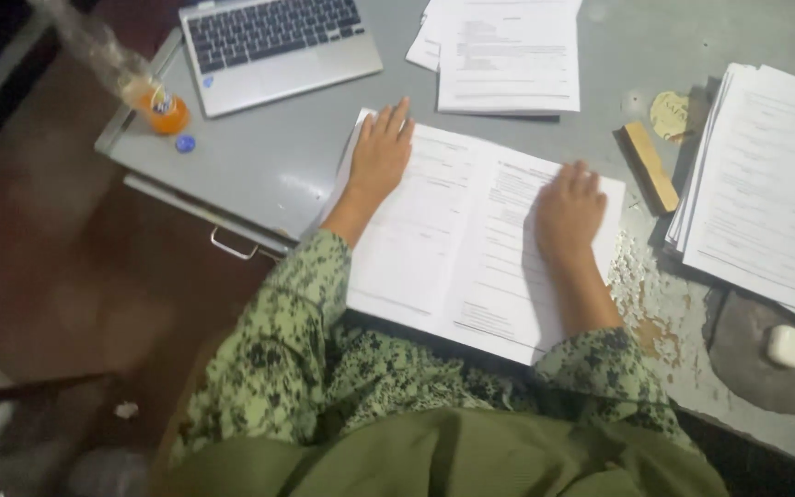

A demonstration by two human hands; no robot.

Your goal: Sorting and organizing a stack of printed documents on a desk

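Where hands (381, 152) press: papers (457, 244) beneath.

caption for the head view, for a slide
Left hand and right hand rest flat on open papers on a grey desk, laptop beyond.

Both hands press flat on printed sheets lying side by side on the grey desk (269, 166): the left hand (381, 152) on the left sheet (407, 239), the right hand (570, 207) on the right sheet (499, 276). A laptop (273, 46), an orange bottle (154, 97) and more paper stacks (766, 184) lie around.
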